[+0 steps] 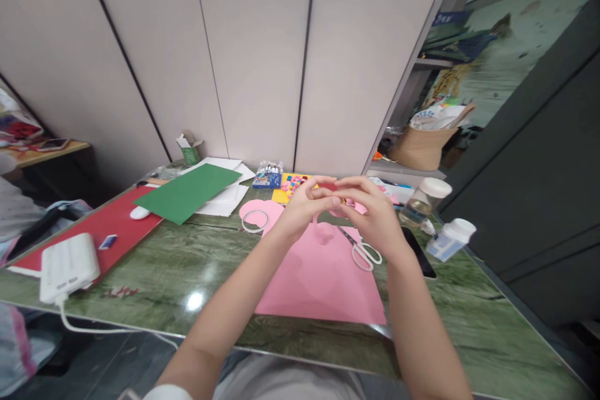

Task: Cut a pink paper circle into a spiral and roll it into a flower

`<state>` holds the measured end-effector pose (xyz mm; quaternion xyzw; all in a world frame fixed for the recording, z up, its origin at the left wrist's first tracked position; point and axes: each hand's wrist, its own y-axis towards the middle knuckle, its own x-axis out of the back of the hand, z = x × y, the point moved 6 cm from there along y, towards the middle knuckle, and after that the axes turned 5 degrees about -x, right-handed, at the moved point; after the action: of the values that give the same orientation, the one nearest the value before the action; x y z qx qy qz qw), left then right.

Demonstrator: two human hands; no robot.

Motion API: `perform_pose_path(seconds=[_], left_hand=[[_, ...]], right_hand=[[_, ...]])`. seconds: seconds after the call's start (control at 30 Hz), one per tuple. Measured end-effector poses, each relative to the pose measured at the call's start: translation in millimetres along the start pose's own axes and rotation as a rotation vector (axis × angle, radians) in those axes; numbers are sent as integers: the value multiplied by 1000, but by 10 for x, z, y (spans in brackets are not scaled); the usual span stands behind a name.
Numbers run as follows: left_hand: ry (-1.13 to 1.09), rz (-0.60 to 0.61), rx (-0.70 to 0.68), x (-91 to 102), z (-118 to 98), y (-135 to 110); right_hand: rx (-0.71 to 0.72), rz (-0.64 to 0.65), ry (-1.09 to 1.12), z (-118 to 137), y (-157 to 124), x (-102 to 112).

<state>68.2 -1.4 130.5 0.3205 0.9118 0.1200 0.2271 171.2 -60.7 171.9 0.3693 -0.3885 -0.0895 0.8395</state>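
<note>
Both hands meet above the pink paper sheet [323, 287], their fingertips close together. My left hand [300, 206] is closed, its thumb pressed toward the fingers on a thin pink paper strip [315, 220] that hangs below. My right hand [375, 219] is also closed, its bent fingers at the same spot; they partly hide what lies between them. Scissors [363, 253] with white handles lie on the sheet, below my right hand. Left of my left hand, a roll of tape [255, 221] rests on a pink paper shape with rounded edges [269, 207].
Green paper [190, 190] overlaps white sheets and red paper [126, 219] on the left, near a white power bank [70, 265] with a cable. Small colourful pieces [294, 184] lie on yellow behind the hands. A jar [424, 203], a white bottle [452, 239] and a phone [419, 254] are at right.
</note>
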Motion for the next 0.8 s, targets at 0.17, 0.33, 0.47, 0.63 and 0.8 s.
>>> perform_pose_path(seconds=[0.17, 0.33, 0.47, 0.63, 0.8], left_hand=[[-77, -27, 3, -32, 53, 6], [-135, -20, 52, -77, 124, 8], [-160, -44, 39, -79, 120, 8], [-158, -76, 20, -28, 63, 15], [-108, 16, 36, -42, 12, 5]], right_hand=[[-64, -155, -18, 8, -3, 69], [-84, -166, 7, -3, 0, 52], [-81, -154, 10, -7, 8, 47], [-69, -81, 9, 17, 8, 67], [5, 60, 26, 35, -10, 32]])
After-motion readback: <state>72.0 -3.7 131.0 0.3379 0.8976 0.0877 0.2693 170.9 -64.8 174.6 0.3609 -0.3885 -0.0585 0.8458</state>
